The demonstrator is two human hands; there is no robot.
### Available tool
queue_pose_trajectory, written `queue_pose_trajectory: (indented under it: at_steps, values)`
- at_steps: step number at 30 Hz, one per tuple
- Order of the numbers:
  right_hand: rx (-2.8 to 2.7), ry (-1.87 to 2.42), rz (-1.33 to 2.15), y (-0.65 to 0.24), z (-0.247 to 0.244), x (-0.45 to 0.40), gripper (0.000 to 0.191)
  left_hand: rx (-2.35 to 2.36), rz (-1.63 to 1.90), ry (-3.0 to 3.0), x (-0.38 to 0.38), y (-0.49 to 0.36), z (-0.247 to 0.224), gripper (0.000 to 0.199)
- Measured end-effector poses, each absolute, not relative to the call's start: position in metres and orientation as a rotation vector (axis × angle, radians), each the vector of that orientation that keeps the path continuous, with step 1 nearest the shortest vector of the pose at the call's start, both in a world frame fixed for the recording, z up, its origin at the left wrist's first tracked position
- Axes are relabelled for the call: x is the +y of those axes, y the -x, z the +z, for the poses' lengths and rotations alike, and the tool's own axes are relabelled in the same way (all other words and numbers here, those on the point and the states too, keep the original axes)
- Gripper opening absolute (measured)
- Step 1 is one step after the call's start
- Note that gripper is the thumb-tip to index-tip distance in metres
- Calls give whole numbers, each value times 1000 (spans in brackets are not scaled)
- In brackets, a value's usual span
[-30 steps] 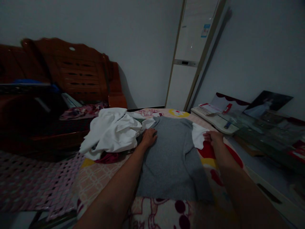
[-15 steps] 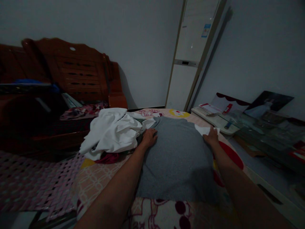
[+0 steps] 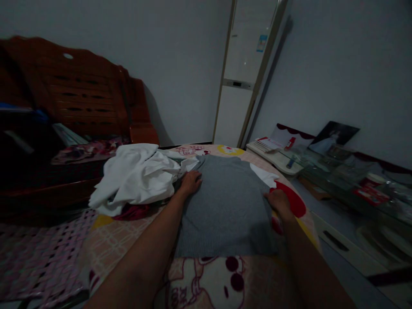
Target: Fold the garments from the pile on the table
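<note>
Gray sweater laid out flat, one hand at each side

Wooden bench (image 3: pixel 83 96), brown, high-backed: against the wall, at left.
Cabinet (image 3: pixel 233 116), tall, white, with a blue label: standing beyond the sweater.
Patterned cover (image 3: pixel 112 240), peach with cartoon figures: under the sweater and the cloth heap.
Woven seat (image 3: pixel 41 257), pink: lower left.
Glass shelf (image 3: pixel 334 184): at right, with assorted items.
Gray sweater (image 3: pixel 225 201): mid-cover, ribbed hem toward the wearer; white cloth (image 3: pixel 262 174) juts from its upper right side.
Cloth heap (image 3: pixel 135 176), white, rumpled: just left of the sweater, dark red cloth (image 3: pixel 133 212) beneath.
Left hand (image 3: pixel 192 182): palm down on the sweater's upper left edge, nothing clasped, fingers slightly spread.
Right hand (image 3: pixel 278 201): at the sweater's right edge, narrow, fingers bunched; whether they pinch fabric, cannot tell.
Photo (image 3: pixel 334 134), dark: leaning back right.
Papers (image 3: pixel 268 144): stacked near the photo.
</note>
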State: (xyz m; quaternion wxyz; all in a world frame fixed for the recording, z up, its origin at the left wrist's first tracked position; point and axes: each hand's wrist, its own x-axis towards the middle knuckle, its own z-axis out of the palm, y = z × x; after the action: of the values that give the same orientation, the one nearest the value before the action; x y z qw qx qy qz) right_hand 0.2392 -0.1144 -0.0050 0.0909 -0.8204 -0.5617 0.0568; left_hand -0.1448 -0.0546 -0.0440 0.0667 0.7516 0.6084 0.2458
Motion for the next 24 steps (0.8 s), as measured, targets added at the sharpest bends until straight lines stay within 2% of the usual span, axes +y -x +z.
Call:
queue_pose_trajectory:
  at_steps: [4,7,10,16,24]
  values:
    - [-1657,2405,130,-235,-3,-123,24,1849,649,-2324,-56,145,-43,36]
    - [-1460,2358,-18,-240,-3,-130,26,1844,576,-2386,-65,145,-41,37]
    - [-1431,2340,26,-246,-8,-138,28,1812,521,-2425,-80,145,-38,39]
    - [-1526,2308,237,-241,-12,-162,25,1755,660,-2321,-118,154,-30,38]
    - [-1483,2401,4,-234,-18,-181,30,2083,768,-2121,-169,174,-12,22]
